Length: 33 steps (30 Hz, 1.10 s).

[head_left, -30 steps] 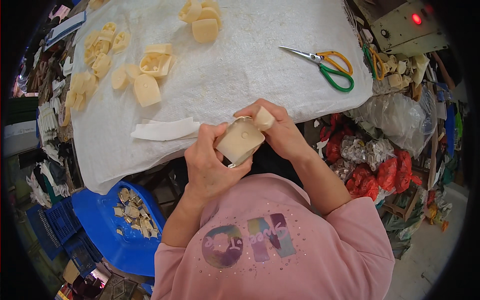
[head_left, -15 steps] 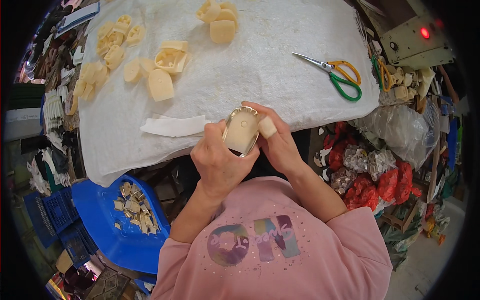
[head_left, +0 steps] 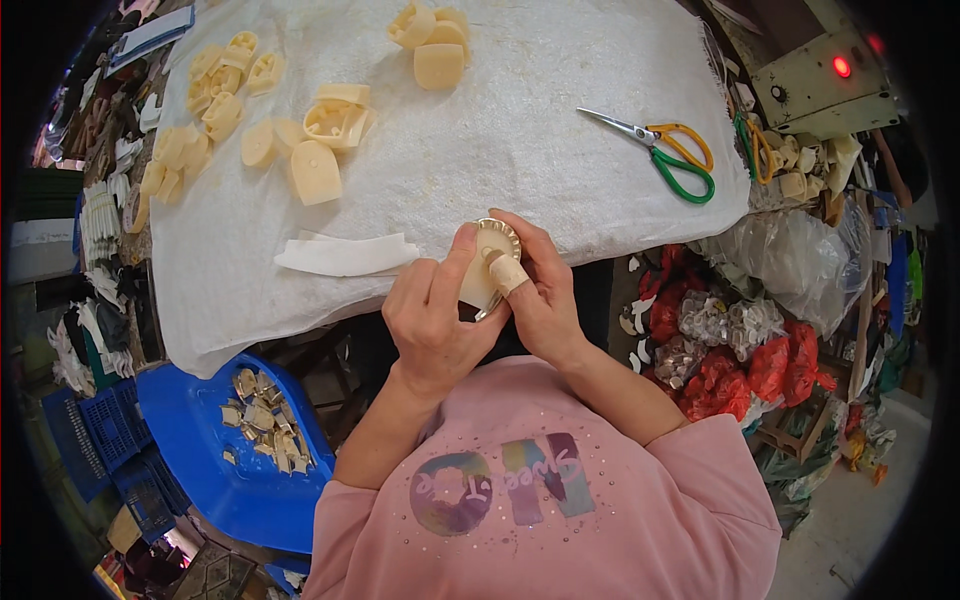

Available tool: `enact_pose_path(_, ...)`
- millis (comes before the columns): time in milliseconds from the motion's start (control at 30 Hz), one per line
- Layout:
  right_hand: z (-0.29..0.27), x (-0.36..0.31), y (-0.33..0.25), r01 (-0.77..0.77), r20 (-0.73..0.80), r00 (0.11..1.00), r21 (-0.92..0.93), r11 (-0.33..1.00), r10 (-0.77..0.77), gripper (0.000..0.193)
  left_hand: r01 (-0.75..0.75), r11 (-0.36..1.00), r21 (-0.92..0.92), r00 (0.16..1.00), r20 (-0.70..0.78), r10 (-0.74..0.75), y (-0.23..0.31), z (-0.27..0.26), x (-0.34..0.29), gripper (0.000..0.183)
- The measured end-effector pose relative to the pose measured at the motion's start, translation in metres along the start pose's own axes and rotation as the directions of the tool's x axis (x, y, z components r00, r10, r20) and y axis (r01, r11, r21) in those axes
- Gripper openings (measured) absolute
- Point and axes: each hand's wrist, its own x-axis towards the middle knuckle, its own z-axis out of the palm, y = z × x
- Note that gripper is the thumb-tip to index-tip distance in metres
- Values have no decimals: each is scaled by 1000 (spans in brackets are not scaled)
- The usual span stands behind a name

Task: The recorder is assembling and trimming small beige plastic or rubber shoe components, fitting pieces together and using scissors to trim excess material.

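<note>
Between both hands, just off the near edge of the covered table, is a shoe heel (head_left: pixel 478 281) with a cream face and a shiny gold, pleated rim. My left hand (head_left: pixel 430 310) grips its left side, the index finger lying along the face close to the rim. On the other side my right hand (head_left: pixel 548 300) curls its fingers behind the heel. The right thumb, wrapped in tan tape, presses onto the face near the pleats. A curved white strip (head_left: pixel 345 255) lies on the cloth left of the hands.
Bare cream heels (head_left: pixel 315 172) stand in groups at the table's left and back. Scissors (head_left: pixel 655 145) with green and yellow handles lie on the right. A blue chair (head_left: pixel 190 430) at lower left holds gold-covered heels (head_left: pixel 265 415). Red bags (head_left: pixel 720 385) are on the floor at right.
My right thumb has swung from the heel's right edge onto its face. My left index finger has stretched up along the face, and the heel is now more covered by my fingers.
</note>
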Motion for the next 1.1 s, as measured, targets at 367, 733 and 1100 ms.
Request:
enact_pose_path(367,-29,15,-17,154,190,973,-125,980,-129,35,815,-138,-563,535,822,-196,3,-14,-2,64)
enact_pose_path(733,-31,18,-16,-431,165,900,463,774,403,31,461,550,-697,884,305,-354,6,-21,-6,22)
enact_pose_path(1100,-21,9,-7,-503,298,861,380,777,412,29,23,913,-408,999,40,-8,3,-24,-8,17)
